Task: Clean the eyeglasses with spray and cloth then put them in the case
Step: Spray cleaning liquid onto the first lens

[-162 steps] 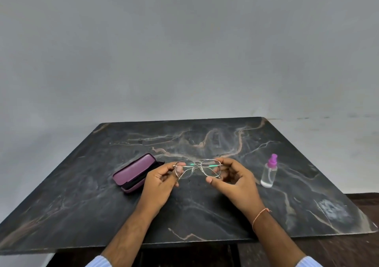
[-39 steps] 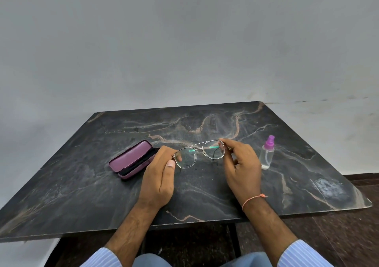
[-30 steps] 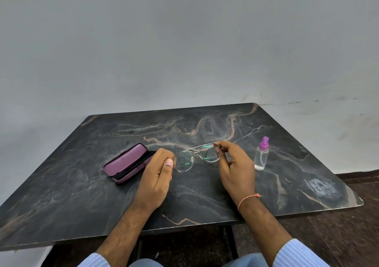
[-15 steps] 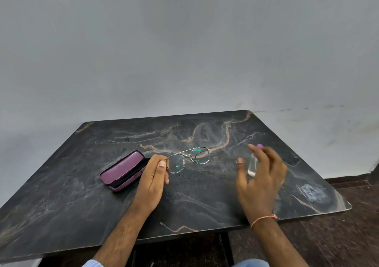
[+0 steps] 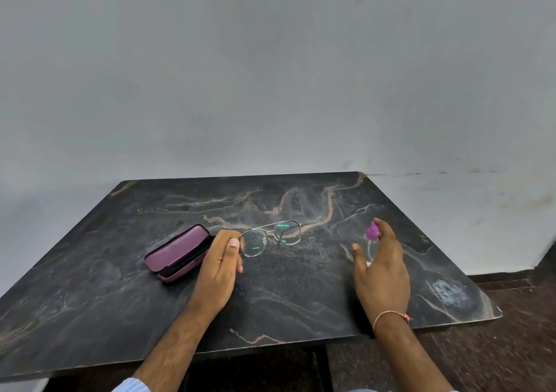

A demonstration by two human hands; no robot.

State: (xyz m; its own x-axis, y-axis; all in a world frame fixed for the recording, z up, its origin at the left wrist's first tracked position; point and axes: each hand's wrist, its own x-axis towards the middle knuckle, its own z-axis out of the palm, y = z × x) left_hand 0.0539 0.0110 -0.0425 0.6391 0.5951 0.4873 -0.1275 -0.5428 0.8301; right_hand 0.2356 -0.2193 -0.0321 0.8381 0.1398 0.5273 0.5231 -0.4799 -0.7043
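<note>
Left hand is pinching the eyeglasses by one end above the counter; right hand, fingers spread, is reaching around the spray bottle, grip unconfirmed. Open purple case is lying far left.

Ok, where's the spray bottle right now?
The spray bottle stands on the right side of the table, just behind the right hand reaching for it, to the right of the glasses.
</note>
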